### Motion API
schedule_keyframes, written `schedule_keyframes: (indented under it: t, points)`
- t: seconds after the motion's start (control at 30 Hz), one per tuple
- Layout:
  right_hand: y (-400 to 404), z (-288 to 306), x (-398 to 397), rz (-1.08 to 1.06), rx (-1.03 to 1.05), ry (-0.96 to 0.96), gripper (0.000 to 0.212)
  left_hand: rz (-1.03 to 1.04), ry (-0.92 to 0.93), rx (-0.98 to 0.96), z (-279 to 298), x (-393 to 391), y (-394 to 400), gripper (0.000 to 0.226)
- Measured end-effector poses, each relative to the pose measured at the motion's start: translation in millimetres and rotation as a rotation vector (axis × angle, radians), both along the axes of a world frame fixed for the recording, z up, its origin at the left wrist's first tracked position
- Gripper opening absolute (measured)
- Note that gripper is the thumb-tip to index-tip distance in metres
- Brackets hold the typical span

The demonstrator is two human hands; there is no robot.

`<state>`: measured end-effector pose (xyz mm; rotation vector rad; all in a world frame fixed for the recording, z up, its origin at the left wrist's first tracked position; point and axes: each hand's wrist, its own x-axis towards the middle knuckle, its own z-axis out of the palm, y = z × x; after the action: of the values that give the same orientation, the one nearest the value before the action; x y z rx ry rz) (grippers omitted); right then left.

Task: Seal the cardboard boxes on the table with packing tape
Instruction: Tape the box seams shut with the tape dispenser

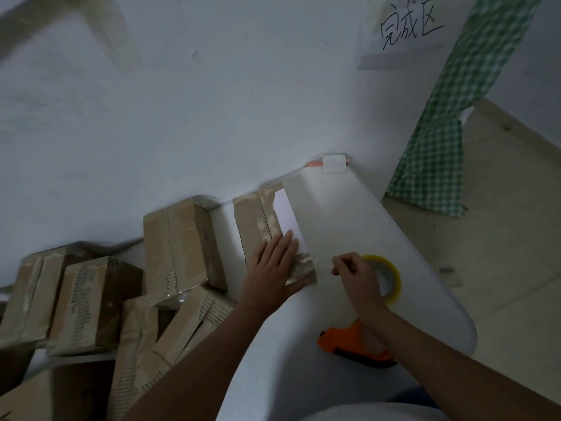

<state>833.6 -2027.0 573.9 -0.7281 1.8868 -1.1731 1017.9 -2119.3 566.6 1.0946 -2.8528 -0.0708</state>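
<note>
A flat cardboard box (258,220) lies on the white table (349,214), its flaps closed along a centre seam and a white sheet beside it. My left hand (273,268) presses flat on the box's near end with straight fingers. My right hand (355,275) is curled just right of the box, thumb and fingers pinched together in front of a roll of yellowish clear packing tape (385,278). Whether a tape end is between the fingers is too fine to see. An orange tape dispenser (349,341) lies under my right forearm.
Several other cardboard boxes (179,244) are piled at the left, some with old tape on them. A white block (334,163) sits at the table's far corner against the wall. A sign with handwriting (406,28) and a green checked cloth (437,153) are at the right.
</note>
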Motion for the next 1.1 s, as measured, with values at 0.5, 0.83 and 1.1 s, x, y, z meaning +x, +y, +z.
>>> schedule_keyframes:
  t: [0.5, 0.83, 1.1]
  points:
    - [-7, -10, -7, 0.048, -0.107, 0.041, 0.013, -0.026, -0.024, 0.074, 3, 5, -5, 0.087]
    - [-35, -33, 5, 0.214, -0.13, 0.257, 0.011, -0.052, -0.039, -0.024, -2, 7, -4, 0.09]
    - [-42, -37, 15, 0.337, -0.101, 0.303, 0.013, -0.043, -0.044, -0.039, -6, 6, -2, 0.089]
